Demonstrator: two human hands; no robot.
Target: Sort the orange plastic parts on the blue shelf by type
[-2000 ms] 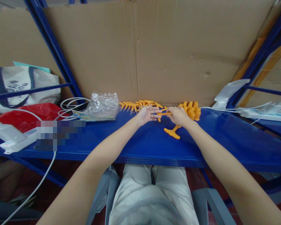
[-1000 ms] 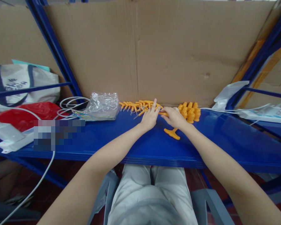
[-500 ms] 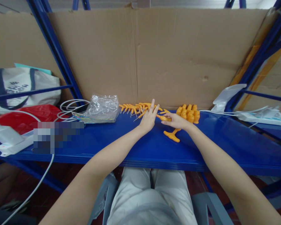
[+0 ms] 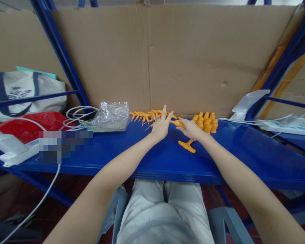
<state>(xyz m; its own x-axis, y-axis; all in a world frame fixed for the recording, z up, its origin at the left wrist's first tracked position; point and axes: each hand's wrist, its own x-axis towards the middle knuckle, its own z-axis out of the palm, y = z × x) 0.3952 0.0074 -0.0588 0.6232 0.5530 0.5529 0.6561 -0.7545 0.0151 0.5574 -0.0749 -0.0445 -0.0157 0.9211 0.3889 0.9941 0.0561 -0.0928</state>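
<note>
My left hand (image 4: 161,128) has its fingers spread, over the right end of a row of orange handles with metal spirals (image 4: 142,116) lying by the cardboard. Just right of it, my right hand (image 4: 189,128) is closed on an orange piece (image 4: 177,123) that points left. Nearer to me lies an orange T-shaped piece (image 4: 186,146), its stem reaching up beneath my right hand. Several orange cylindrical pieces (image 4: 207,123) stand grouped to the right of my right hand.
On the blue shelf (image 4: 112,152), a clear plastic bag (image 4: 113,117), coiled white cables, a red bag (image 4: 38,123) and a power strip (image 4: 20,152) lie left. Cardboard (image 4: 180,61) stands behind. Another power strip (image 4: 287,128) lies right.
My right hand has shifted very slightly with the orange piece in it. The fingers of my left hand are spread a little wider. The whole view has moved slightly.
</note>
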